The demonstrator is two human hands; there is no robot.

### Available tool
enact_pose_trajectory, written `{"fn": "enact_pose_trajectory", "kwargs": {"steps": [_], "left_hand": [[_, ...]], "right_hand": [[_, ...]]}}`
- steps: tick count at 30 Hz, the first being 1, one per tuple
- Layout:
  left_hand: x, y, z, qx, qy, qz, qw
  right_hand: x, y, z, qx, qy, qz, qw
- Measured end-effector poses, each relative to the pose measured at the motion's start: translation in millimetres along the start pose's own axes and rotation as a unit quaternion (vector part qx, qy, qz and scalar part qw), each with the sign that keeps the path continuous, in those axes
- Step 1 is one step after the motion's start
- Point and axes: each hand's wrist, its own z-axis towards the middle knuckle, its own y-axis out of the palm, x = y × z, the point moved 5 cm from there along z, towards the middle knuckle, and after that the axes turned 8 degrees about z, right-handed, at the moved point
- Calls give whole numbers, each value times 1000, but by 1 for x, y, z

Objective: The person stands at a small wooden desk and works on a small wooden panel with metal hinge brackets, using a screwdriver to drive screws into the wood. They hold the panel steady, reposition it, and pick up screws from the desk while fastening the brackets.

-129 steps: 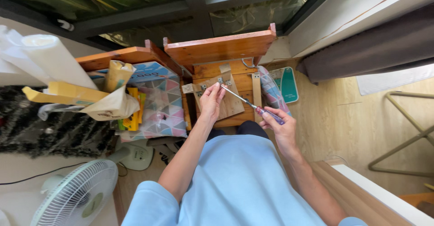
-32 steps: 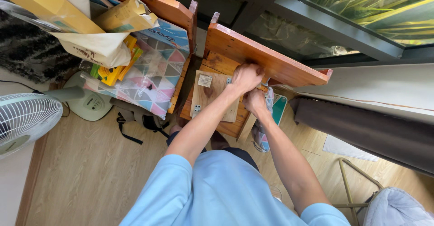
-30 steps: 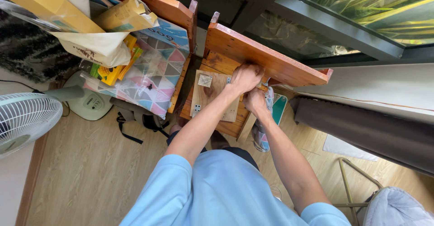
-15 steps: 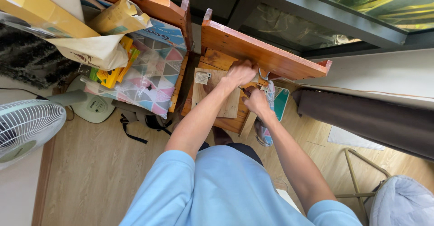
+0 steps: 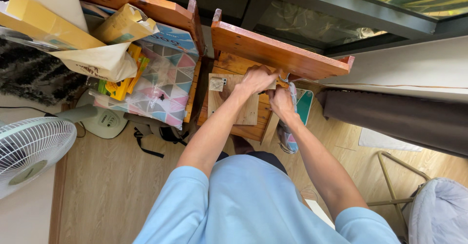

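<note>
From the head camera, looking straight down, the person in the light blue shirt leaned over a low wooden bench (image 5: 229, 127) with both arms stretched forward. The left hand (image 5: 257, 79) lay palm-down with its fingers curled over the far end of a pale wooden board (image 5: 233, 101) resting flat on the bench, just under the edge of a raised reddish wooden plank (image 5: 278, 53). The right hand (image 5: 280, 100) sat just beside it, closed into a loose fist; what it gripped I could not make out, as the fingers hid it. A small pale block (image 5: 217, 83) sat at the board's near-left corner. A rolled patterned cloth (image 5: 290, 127) hung down beside the right forearm, next to a teal-edged scale (image 5: 305, 106) on the floor. To the left stood a bag with coloured triangles (image 5: 161, 83), cardboard boxes (image 5: 58, 29) and a white fan (image 5: 31, 149) on the wooden floor (image 5: 107, 190).
</note>
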Motion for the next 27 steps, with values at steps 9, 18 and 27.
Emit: {"fn": "enact_pose_trajectory", "kwargs": {"steps": [9, 18, 27], "left_hand": [[-12, 0, -6, -41, -14, -118, 992], [-15, -8, 1, -58, -25, -128, 990], [-6, -17, 3, -44, -6, -145, 989]], "right_hand": [[-11, 9, -15, -3, -228, -148, 962], [-15, 13, -12, -1, -213, -144, 966], [-25, 1, 0, 30, -17, 5, 999]]}}
